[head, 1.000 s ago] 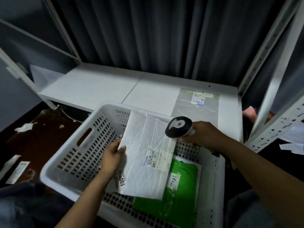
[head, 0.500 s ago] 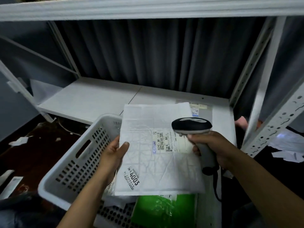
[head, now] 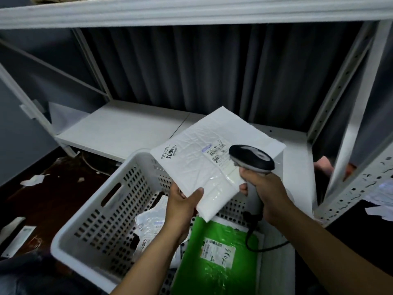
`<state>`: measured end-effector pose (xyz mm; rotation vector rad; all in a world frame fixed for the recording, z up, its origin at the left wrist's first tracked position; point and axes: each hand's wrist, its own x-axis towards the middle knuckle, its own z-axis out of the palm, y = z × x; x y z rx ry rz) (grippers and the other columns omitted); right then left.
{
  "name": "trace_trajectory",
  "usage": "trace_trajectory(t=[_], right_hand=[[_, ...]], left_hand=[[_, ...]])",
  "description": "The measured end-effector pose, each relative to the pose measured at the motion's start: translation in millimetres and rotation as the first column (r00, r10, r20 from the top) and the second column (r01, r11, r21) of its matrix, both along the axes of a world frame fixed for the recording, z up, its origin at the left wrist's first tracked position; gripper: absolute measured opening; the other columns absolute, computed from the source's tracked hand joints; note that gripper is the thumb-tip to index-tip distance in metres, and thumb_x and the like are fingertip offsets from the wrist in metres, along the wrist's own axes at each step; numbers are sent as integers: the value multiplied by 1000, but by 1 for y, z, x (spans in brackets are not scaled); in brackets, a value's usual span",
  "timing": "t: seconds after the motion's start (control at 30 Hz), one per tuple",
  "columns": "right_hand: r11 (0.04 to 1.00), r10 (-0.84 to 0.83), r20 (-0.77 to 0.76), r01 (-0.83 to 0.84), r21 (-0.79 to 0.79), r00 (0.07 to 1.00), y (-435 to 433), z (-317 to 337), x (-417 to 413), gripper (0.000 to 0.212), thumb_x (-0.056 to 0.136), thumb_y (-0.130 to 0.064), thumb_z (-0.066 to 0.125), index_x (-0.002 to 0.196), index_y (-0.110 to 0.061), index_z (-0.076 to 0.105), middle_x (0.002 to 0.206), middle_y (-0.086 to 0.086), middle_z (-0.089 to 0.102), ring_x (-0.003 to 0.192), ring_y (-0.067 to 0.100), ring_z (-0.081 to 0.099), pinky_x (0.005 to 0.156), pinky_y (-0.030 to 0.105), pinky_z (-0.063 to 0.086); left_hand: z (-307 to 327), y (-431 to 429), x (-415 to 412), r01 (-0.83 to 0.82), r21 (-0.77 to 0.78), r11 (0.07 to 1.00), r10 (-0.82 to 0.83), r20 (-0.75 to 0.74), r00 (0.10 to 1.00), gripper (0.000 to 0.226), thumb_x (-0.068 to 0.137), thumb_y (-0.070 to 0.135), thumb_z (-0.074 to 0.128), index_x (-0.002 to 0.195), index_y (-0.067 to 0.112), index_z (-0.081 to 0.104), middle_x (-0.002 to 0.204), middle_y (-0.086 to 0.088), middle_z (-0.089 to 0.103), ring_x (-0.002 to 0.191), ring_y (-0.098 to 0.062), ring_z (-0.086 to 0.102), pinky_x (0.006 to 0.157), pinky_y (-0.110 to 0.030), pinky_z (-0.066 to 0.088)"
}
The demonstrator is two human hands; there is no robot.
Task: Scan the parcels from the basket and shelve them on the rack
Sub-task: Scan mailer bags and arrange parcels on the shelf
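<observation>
the left hand (head: 182,207) pinches the near corner of the white parcel (head: 212,162), thumb on top and fingers curled beneath, holding it tilted above the basket. the right hand (head: 263,188), just beside it, is wrapped round the handle of the scanner (head: 252,157), whose head sits over the parcel's label. beyond both hands the white rack shelf (head: 127,128) runs before a grey curtain (head: 191,69). below them the white basket (head: 119,209) holds a green parcel (head: 212,262) and smaller bags (head: 148,226). since half a second ago the parcel has turned: its "4003" mark now lies at the corner far from the left hand.
</observation>
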<state>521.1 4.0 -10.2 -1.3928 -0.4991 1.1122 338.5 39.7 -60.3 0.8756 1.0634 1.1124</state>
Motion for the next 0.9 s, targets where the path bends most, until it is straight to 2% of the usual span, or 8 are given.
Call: trace_trajectory(t=[0.07,0.17,0.27,0.37,0.47,0.57,0.7,0.9], right_hand=[[996,77,19,-76,-35,997,-1,-1,-2,18,85,-14,72,101,-7,69,77,7,69,56,15,62,56,26,53],[960,230,29,-222,-169,973,-5,2,0,18,86,-18,72,101,-8,68,86,13,71,59,24,66,55,28,54],[930,301,94,-270,-251,949,-8,8,5,12,85,-17,72,84,-7,65,73,13,64,51,27,62,50,28,49],[933,329,246,-275,-230,912,-6,19,14,20,86,-12,69,69,-5,60,54,8,56,43,21,52,45,24,42],[926,373,338,-326,-189,864,-4,31,18,22,88,-6,64,67,-6,58,49,6,52,42,21,48,43,24,39],[919,395,345,-364,-152,851,-2,38,18,22,88,-3,62,67,-7,58,52,8,51,42,21,46,43,24,38],[913,409,363,-382,-147,837,0,39,19,20,88,-5,62,69,-5,59,54,9,54,41,19,48,42,25,40],[924,382,382,-360,-131,841,2,43,22,25,89,-6,62,65,-2,56,46,5,52,39,18,47,42,25,40]], left_hand=[[-5,4,-3,-76,8,997,77,-89,993,42,84,-5,65,119,16,54,113,-7,69,100,-26,68,85,-51,55],[-8,11,-18,-132,90,987,150,-245,958,43,84,-7,63,119,16,55,109,-3,69,98,-24,67,89,-47,53],[-9,14,-37,-157,150,976,199,-324,925,43,84,-11,60,121,11,54,110,-5,66,98,-22,63,93,-39,50],[-12,16,-55,-207,142,968,242,-314,918,41,86,-14,55,120,9,52,113,-11,64,100,-24,61,92,-36,47],[-18,20,-72,-247,137,959,280,-344,896,41,86,-14,54,115,14,52,113,-11,64,102,-25,60,94,-36,46],[-22,23,-80,-266,131,955,296,-393,871,40,85,-12,57,115,13,53,112,-11,64,100,-26,61,94,-41,48],[-23,23,-80,-255,153,955,297,-437,849,38,86,-11,56,120,5,53,108,-11,62,92,-21,58,82,-28,43],[-24,22,-79,-235,172,957,289,-449,846,37,86,-12,56,112,14,53,106,-8,62,91,-20,58,81,-28,43]])
